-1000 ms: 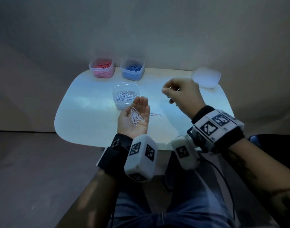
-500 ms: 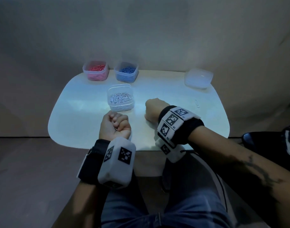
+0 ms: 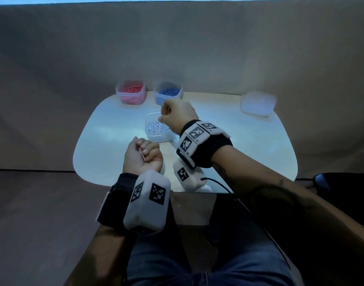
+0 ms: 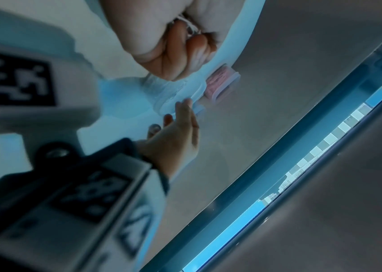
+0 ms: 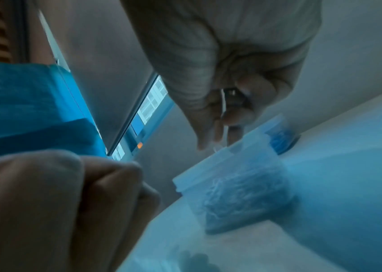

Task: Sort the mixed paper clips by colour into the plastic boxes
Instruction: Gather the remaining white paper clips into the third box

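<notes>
The right hand [image 3: 178, 115] pinches one white paper clip [image 5: 224, 108] above the clear box [image 3: 156, 139]; the left hand [image 3: 143, 156], clenched on several clips [image 3: 142, 156], sits just before it. Four boxes stand on the desk [image 3: 115, 120].

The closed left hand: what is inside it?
Between the curled fingers of the left hand, ends of a few paper clips show. The fist covers the rest, so their number cannot be seen.
</notes>
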